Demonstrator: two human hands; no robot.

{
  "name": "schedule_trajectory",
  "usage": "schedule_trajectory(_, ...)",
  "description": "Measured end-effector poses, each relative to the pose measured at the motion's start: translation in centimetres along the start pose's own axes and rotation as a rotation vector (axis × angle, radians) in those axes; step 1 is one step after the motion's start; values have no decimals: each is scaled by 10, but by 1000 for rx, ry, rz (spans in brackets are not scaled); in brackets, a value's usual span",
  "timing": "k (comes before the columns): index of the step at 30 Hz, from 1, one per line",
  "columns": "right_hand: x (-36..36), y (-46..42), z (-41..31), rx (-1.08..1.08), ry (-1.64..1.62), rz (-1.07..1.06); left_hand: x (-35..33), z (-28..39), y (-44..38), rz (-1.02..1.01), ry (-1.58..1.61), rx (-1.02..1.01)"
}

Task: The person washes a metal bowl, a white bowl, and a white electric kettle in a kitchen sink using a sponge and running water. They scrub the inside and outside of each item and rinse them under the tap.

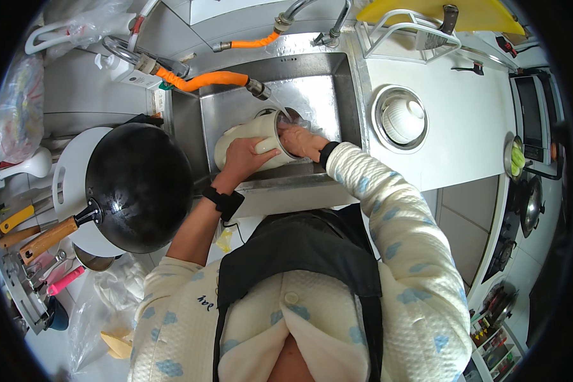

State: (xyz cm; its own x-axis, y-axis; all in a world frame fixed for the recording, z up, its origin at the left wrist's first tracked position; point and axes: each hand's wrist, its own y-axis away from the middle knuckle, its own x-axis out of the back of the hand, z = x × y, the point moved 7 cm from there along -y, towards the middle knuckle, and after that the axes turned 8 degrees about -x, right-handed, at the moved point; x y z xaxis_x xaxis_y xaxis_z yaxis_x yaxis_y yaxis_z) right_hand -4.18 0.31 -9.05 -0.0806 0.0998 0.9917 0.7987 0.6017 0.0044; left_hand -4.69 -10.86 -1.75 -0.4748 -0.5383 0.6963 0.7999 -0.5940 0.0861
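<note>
A cream pitcher-like container (260, 131) with a handle lies tilted on its side in the stainless steel sink (324, 102), its open mouth facing right. My left hand (245, 157) grips its handle. My right hand (300, 142) reaches into the mouth, so its fingertips are hidden; whether they hold anything does not show. Water runs from the metal nozzle (259, 89) of an orange faucet hose (205, 80) into the mouth, over my right fingers.
A black wok (138, 191) with a wooden handle hangs at the left near knives and utensils. On the right counter stands a metal bowl (376, 122) holding a white ribbed item (401, 122). Behind it, a white rack (372, 45) holds a cleaver (434, 38) and yellow board (477, 16).
</note>
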Motion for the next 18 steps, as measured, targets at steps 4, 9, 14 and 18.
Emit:
schedule_trajectory(4, -19, -6, 1, -308, -732, -564, -1, 3, -1, -29, -35, 36)
schedule_trajectory(9, -11, -12, -10, -541, -2053, -482, 0, 10, -3, -78, -105, 53)
schedule_trajectory(14, -17, -13, -19, -685, -2310, -479, 0, 16, -2, -95, -183, 29)
schedule_trajectory(18, -7, 1, -17, -302, -1167, -726, 6, 21, -1, -93, -161, 18)
